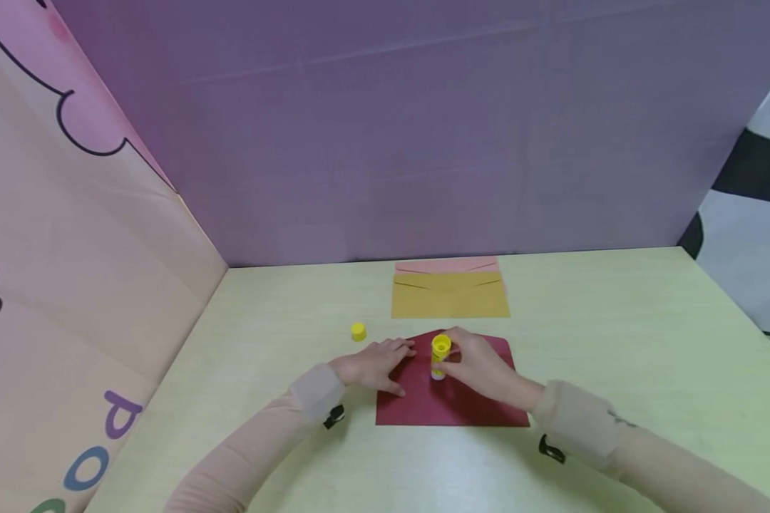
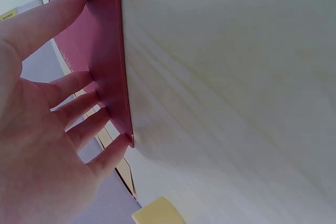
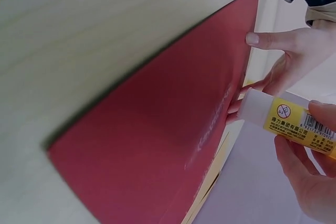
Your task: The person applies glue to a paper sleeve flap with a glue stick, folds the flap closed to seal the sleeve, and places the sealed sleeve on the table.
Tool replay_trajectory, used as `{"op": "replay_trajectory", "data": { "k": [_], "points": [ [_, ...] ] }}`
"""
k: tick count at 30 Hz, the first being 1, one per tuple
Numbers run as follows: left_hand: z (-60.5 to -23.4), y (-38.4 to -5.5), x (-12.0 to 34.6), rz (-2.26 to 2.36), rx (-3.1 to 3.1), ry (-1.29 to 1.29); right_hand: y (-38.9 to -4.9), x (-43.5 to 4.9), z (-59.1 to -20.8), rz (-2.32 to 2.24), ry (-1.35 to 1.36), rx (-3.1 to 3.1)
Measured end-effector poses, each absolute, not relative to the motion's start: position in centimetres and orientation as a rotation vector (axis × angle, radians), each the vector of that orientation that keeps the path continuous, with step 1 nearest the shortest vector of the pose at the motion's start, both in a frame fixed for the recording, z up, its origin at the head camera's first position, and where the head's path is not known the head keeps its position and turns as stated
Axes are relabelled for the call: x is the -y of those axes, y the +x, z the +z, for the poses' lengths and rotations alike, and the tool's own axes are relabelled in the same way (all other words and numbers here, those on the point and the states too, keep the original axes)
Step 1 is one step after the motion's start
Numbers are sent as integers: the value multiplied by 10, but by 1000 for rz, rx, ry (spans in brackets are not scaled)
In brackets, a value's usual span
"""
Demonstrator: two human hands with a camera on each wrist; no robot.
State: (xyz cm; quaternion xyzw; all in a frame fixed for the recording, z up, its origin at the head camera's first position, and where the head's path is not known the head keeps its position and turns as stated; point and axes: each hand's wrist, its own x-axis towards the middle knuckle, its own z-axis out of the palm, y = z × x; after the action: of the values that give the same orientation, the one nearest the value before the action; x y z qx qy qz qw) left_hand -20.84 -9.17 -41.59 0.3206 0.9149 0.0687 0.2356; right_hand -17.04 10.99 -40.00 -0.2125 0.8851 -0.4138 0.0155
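Note:
A dark red envelope (image 1: 452, 411) lies on the table before me. My left hand (image 1: 377, 365) presses on its left edge with spread, fairly straight fingers; in the left wrist view, the fingertips (image 2: 100, 96) touch the red paper. My right hand (image 1: 485, 368) grips a yellow and white glue stick (image 3: 299, 123) between thumb and fingers. It is held upright, white end down, over the envelope's upper part. Whitish glue streaks (image 3: 210, 121) show on the red paper in the right wrist view. A yellow cap (image 1: 358, 331) stands on the table beyond my left hand.
Farther back lies a yellow-gold envelope (image 1: 450, 303), overlapping a pink envelope (image 1: 445, 266) behind it. A purple backdrop (image 1: 385, 142) rises at the table's far edge, and a printed panel (image 1: 70, 285) borders the left side.

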Motion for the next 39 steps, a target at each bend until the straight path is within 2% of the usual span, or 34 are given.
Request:
{"op": "replay_trajectory", "data": {
  "k": [19,27,39],
  "points": [
    [-416,-208,92,186,-2510,898,-174,-97,-407,-1125,-732,-2737],
    [-415,-208,93,181,-2509,886,-173,-98,-406,-1051,-859,-2751],
    [-417,-209,93,185,-2506,914,-171,-106,-406,-987,-840,-2776]
  ]
}}
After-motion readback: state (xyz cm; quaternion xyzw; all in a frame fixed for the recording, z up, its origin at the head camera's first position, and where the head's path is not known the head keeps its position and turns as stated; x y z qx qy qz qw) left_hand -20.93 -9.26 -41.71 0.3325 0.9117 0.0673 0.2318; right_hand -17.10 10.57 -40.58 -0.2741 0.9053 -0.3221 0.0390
